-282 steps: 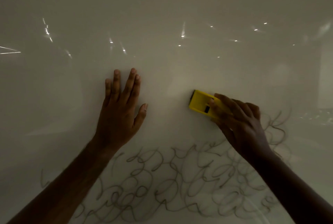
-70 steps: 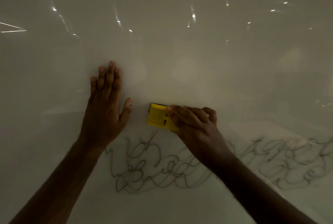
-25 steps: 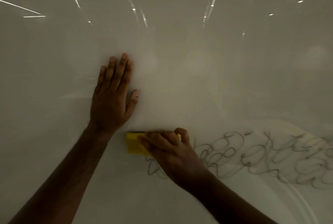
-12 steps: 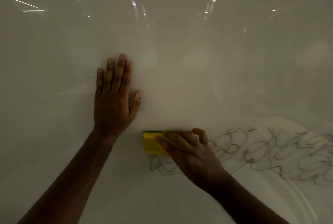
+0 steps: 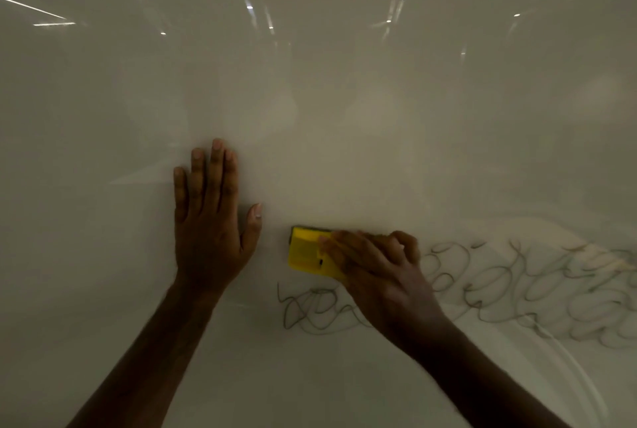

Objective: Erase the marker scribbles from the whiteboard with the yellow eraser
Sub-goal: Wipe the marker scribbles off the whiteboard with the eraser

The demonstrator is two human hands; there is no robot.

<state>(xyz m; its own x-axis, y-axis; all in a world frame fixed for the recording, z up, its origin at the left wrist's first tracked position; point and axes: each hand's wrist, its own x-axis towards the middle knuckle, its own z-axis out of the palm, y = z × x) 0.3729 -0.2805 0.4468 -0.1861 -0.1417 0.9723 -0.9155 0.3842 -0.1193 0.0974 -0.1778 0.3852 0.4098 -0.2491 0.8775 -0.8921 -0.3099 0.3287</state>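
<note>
The right hand (image 5: pixel 382 276) clamped the yellow eraser (image 5: pixel 306 253) against the whiteboard (image 5: pixel 344 100), long axis horizontal, just above the scribbles (image 5: pixel 517 289); the left hand (image 5: pixel 210 220) lay flat, fingers together.

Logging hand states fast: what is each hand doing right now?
Left hand: open, flat on the whiteboard, holding nothing.
Right hand: closed on the yellow eraser, pressing it to the board.

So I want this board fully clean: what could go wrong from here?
The right hand hides the ink under it, so the scribbles below the yellow eraser could get skipped. The left hand lies flat on the whiteboard and may leave smears. Dim light could hide faint leftover lines.
</note>
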